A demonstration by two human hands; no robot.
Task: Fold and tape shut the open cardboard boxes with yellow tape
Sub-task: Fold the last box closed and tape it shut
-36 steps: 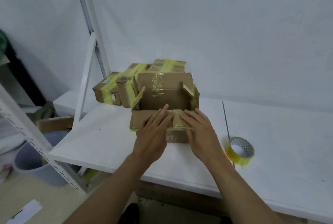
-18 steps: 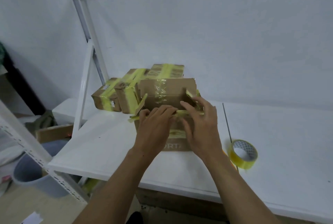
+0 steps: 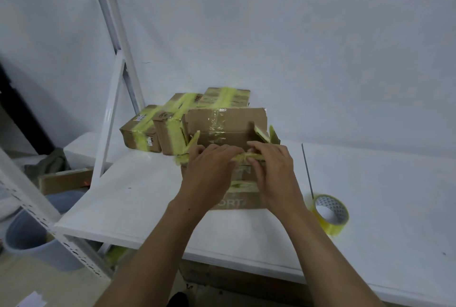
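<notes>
Here the left hand (image 3: 209, 171) and right hand (image 3: 274, 171) curl their fingers over the near flap of the open brown cardboard box (image 3: 241, 119) on the white shelf board (image 3: 138, 195), apparently to fold it inward. The yellow tape roll (image 3: 330, 215) lies near on the right, ready for sealing.

White wall (image 3: 296, 47), white metal shelving frame (image 3: 116, 42), white shelf top (image 3: 382, 195), grey bin (image 3: 32, 237) below.

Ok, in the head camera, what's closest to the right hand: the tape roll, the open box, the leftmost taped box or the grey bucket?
1. Open box: the right hand grips its front flap.
2. Tape roll: just to its right.
3. Leftmost taped box: behind, to the left.
4. Grey bucket: far left, lower down.
</notes>
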